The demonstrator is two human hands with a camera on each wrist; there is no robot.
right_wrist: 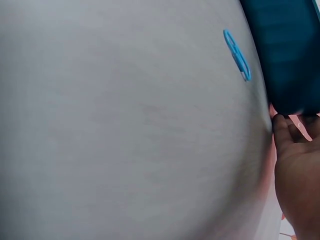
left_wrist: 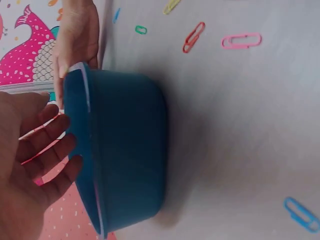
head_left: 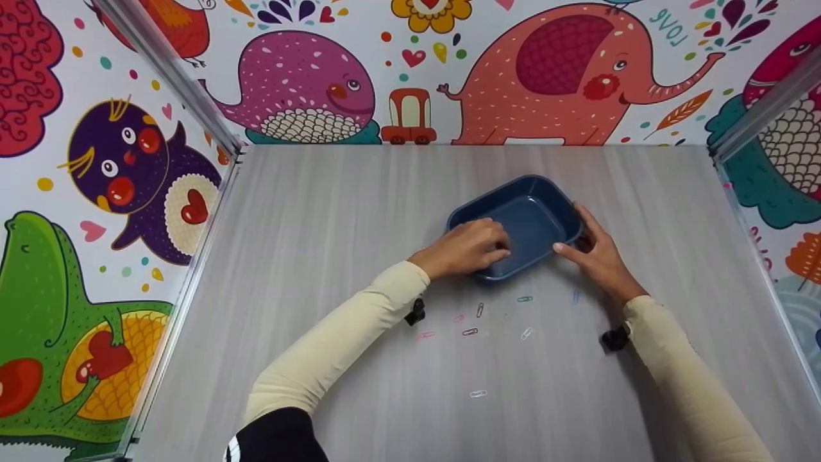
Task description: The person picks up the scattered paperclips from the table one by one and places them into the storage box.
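A dark blue rectangular plastic basin point(head_left: 531, 221) stands on the table, set at an angle. My right hand point(head_left: 600, 256) grips its right end, with the thumb at the rim and the fingers along the outer wall. Over the near left side reaches my left hand point(head_left: 467, 247). In the left wrist view its fingers point(left_wrist: 52, 135) bend loosely at the mouth of the basin, and nothing shows between them. Several paper clips lie in front of the basin, among them a green one point(head_left: 524, 299), a blue one point(right_wrist: 237, 55) and a pink one point(left_wrist: 242, 40).
A white paper clip point(head_left: 478, 393) lies nearer to me than the others. Walls printed with cartoon animals, such as an elephant point(head_left: 558, 77), border the grey table point(head_left: 308, 224) at the back and sides. Metal rails point(head_left: 186, 282) run along the side edges.
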